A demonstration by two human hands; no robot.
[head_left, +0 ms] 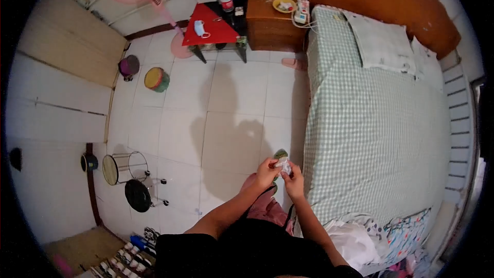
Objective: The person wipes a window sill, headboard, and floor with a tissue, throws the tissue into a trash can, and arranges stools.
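Note:
Both hands are together in front of the body, low in the view, beside the bed's left edge. My left hand (267, 171) is closed, its fingers pinching a small crumpled white item (282, 164). My right hand (294, 180) is closed on the same item from the other side. The item looks thin, like tissue or a wrapper; it is too small to tell which. Just beyond the hands a green slipper (280, 153) shows on the floor, partly hidden by them.
A bed (370, 139) with a checked sheet fills the right side. Ahead stand a wooden nightstand (272, 33), a red-covered table (195, 33) and a pink fan (154, 1). Stools (157, 80) and a round black seat (137, 195) are on the left floor.

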